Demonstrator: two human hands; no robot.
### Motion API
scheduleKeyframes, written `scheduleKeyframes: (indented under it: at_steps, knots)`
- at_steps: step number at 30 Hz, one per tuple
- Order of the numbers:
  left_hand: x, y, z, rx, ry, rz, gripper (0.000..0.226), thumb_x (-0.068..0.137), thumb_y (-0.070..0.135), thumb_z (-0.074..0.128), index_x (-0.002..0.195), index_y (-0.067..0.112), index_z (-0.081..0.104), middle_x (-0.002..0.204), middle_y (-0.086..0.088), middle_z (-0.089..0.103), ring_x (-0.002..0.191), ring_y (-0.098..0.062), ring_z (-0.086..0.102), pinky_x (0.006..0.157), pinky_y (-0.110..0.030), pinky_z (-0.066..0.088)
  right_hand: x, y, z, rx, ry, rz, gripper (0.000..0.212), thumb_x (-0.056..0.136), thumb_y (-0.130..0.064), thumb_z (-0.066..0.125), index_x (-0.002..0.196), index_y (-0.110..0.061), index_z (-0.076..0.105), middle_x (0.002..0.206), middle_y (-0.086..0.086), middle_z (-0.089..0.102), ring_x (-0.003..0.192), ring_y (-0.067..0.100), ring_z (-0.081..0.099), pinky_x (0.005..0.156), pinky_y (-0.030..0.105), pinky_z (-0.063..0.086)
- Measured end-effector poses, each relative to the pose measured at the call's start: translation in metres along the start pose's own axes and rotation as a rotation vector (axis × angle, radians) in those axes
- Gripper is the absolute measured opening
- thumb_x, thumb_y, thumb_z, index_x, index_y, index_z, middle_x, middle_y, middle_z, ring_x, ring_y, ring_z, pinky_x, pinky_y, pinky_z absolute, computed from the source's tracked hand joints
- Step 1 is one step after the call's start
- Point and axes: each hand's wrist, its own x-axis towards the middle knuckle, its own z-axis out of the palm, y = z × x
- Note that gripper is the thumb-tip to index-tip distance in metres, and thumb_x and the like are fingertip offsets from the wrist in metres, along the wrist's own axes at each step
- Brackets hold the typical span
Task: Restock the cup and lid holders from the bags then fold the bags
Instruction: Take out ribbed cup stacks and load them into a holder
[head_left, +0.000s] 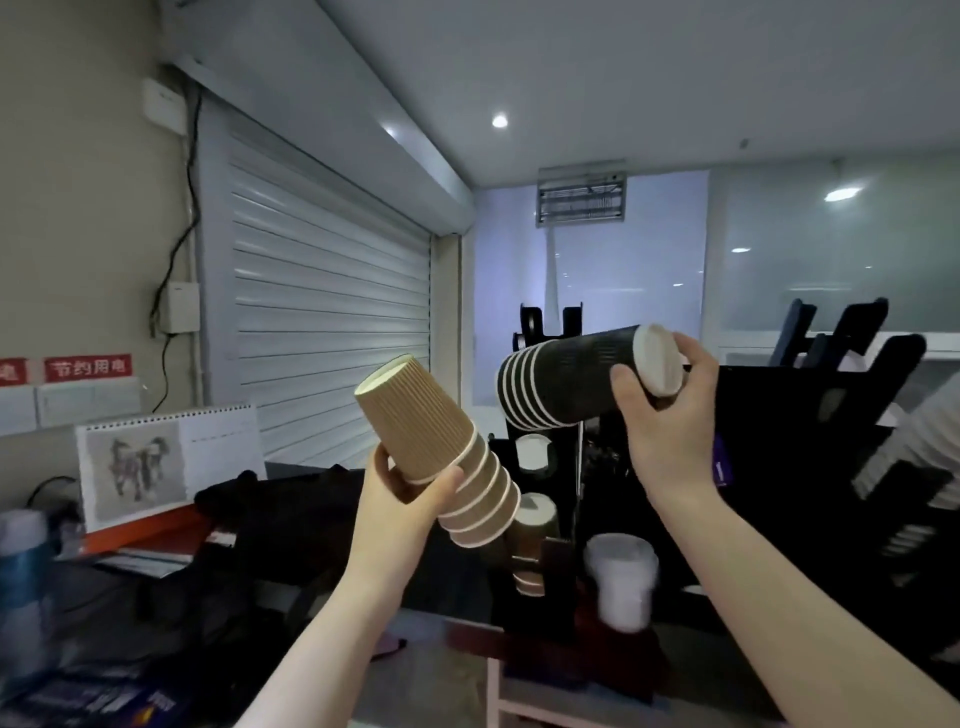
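My left hand (408, 499) grips a nested stack of brown ribbed paper cups (436, 452), tilted with the bases up to the left and the rims down to the right. My right hand (670, 415) grips a stack of black ribbed cups (571, 376) lying almost level, its fingers round the pale base end at the right. Below both stacks stands the black cup holder (553, 561), with brown cups (535, 525) in one slot and white cups (623, 577) blurred in front. A dark bag (291, 525) lies on the counter at the left.
A desk calendar (166, 462) stands at the back left before a closed roller shutter (322, 322). A blue bottle (23, 577) is at the far left. Black racks (841, 364) and a stack of pale ribbed cups (914, 452) are at the right.
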Motion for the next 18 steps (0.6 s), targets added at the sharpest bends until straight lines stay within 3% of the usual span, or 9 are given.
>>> scheduleKeyframes:
  at_steps: [2,6,10,12,15,18]
  knots:
    - [0.017,-0.006,-0.004,-0.008,-0.044,-0.007,0.070,0.060,0.042,0.080,0.122,0.025,0.052,0.111,0.007,0.067,0.101,-0.008,0.065,0.085,-0.032,0.051,0.010,0.003,0.019,-0.135,-0.037,-0.042,0.059,0.071,-0.042,0.070,0.120,-0.036,0.039,0.100,-0.023,0.050,0.088,-0.016,0.053,0.065,0.001,0.040]
    - [0.045,-0.016,-0.014,-0.043,-0.093,-0.009,0.066,0.060,0.040,0.079,0.119,0.027,0.053,0.110,0.005,0.068,0.101,-0.011,0.065,0.087,-0.036,0.051,0.032,0.017,0.052,-0.402,-0.193,-0.073,0.062,0.071,-0.047,0.071,0.121,-0.040,0.036,0.095,-0.028,0.049,0.082,-0.002,0.052,0.064,0.012,0.036]
    - [0.065,-0.029,-0.027,-0.103,-0.121,-0.021,0.063,0.061,0.038,0.078,0.118,0.025,0.054,0.108,0.002,0.069,0.101,-0.016,0.066,0.089,-0.042,0.052,0.044,0.036,0.076,-0.595,-0.315,-0.040,0.062,0.072,-0.048,0.070,0.124,-0.037,0.037,0.098,-0.013,0.054,0.089,0.014,0.052,0.070,0.027,0.040]
    - [0.072,-0.037,-0.031,-0.102,-0.127,-0.030,0.058,0.066,0.031,0.078,0.118,0.027,0.054,0.108,0.003,0.069,0.100,-0.015,0.066,0.090,-0.042,0.052,0.046,0.045,0.083,-0.646,-0.376,-0.003,0.060,0.071,-0.049,0.069,0.122,-0.039,0.038,0.095,-0.014,0.055,0.090,0.015,0.053,0.072,0.028,0.041]
    - [0.081,-0.049,-0.034,-0.106,-0.133,-0.035,0.053,0.074,0.021,0.078,0.120,0.028,0.052,0.110,0.003,0.068,0.100,-0.011,0.066,0.087,-0.035,0.052,0.045,0.059,0.090,-0.729,-0.475,-0.006,0.067,0.071,-0.047,0.072,0.129,-0.036,0.043,0.107,-0.008,0.060,0.099,0.016,0.055,0.080,0.029,0.044]
    - [0.088,-0.056,-0.034,-0.090,-0.127,-0.020,0.050,0.076,0.015,0.076,0.116,0.032,0.051,0.108,0.009,0.068,0.097,-0.005,0.065,0.075,-0.020,0.052,0.042,0.072,0.091,-0.877,-0.607,-0.040,0.066,0.072,-0.036,0.076,0.132,-0.026,0.049,0.123,0.002,0.056,0.113,0.023,0.054,0.088,0.031,0.042]
